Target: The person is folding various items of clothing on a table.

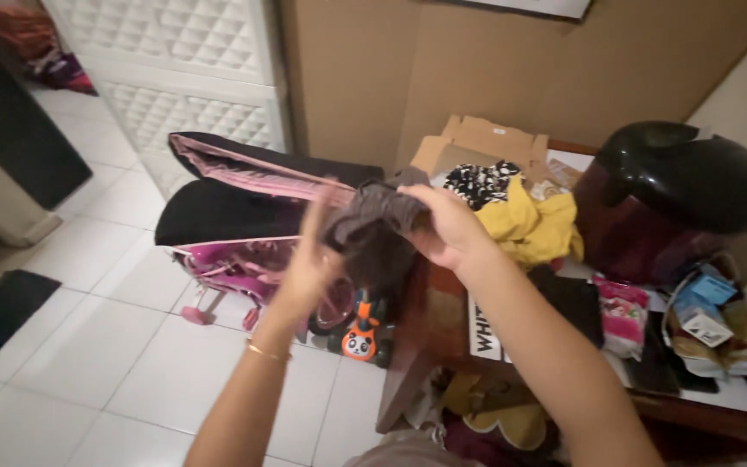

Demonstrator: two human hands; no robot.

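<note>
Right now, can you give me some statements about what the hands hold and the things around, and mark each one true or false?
1. Both hands, left hand and right hand, grip a dark grey cloth. True.
2. The yellow garment lies on the floor. False: it lies on the table, beside a cardboard box.
3. A gold bracelet is on the left wrist. True.
4. The toy with a panda face sits on the table. False: it stands on the white tiled floor.

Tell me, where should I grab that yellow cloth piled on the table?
Pinch the crumpled yellow cloth at its raised top fold, coming from above. It lies in a loose heap between the black-and-white patterned cloth and the dark rounded appliance, so the sides are crowded.
</note>
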